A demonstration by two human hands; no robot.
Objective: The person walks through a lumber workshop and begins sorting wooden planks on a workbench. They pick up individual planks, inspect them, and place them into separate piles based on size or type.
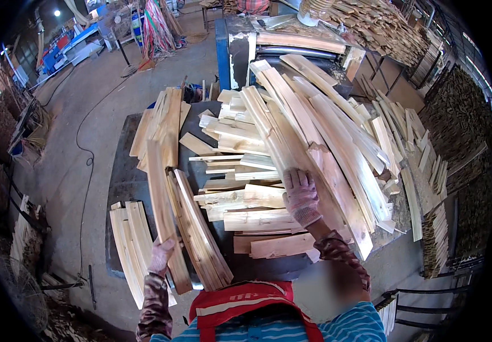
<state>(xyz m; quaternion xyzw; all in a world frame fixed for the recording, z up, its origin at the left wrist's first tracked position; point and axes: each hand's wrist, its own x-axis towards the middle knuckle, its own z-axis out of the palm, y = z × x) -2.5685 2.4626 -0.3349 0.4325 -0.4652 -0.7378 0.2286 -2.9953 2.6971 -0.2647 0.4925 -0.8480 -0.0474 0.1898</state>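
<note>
My left hand (161, 255), in a pale glove, is closed round the lower end of a wooden board (158, 191), whose far end lies over the stack at the left. My right hand (302, 196), gloved too, rests with its fingers laid flat on a long wooden plank (277, 145) in the right-hand pile. Between my hands, several short wood pieces (264, 220) lie crosswise in a loose heap. Just right of the held board is a bundle of narrow boards (200, 233). Another small stack of boards (127, 245) sits at the table's left edge.
A dark metal table (123, 176) carries the wood. Beyond it stands a machine with a roller (300, 48). More planks (408, 131) spread along the right side. A cable (86, 171) runs over the floor at the left. Wood is heaped (377, 25) at the back right.
</note>
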